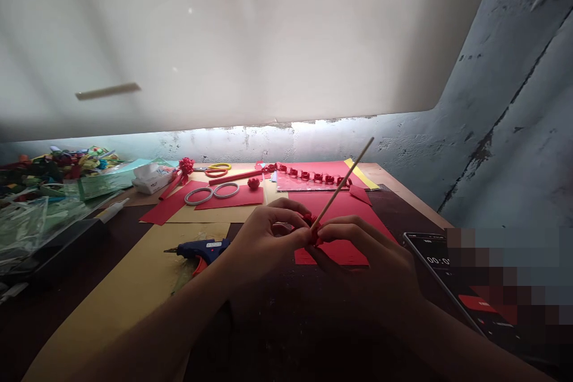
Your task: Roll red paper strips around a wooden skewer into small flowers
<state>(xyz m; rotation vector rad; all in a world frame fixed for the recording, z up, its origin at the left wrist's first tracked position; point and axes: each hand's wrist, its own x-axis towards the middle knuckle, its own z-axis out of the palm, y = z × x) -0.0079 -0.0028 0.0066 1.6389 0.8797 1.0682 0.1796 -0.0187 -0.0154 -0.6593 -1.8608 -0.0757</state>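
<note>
Between my two hands is a small red paper flower [316, 237], partly covered by the fingers. A thin wooden stick [344, 182] slants up to the right out of it. My left hand [257, 236] is closed, with thumb and fingers pinching the flower's left side. From the right, the fingers of my right hand [369, 250] are closed on the flower close to the stick's lower end. Red paper sheets [335, 209] lie beneath and beyond the hands. Left of my left wrist rests a blue glue gun [203, 249] with an orange trigger.
At the back are yellow-handled scissors [219, 168], a red ball-shaped piece [253, 184], a string of red paper pieces [317, 177] and two pale rings [199, 196]. Plastic bags and colourful scraps [58, 167] crowd the left. A phone [441, 274] lies right. A white panel [250, 42] hangs overhead.
</note>
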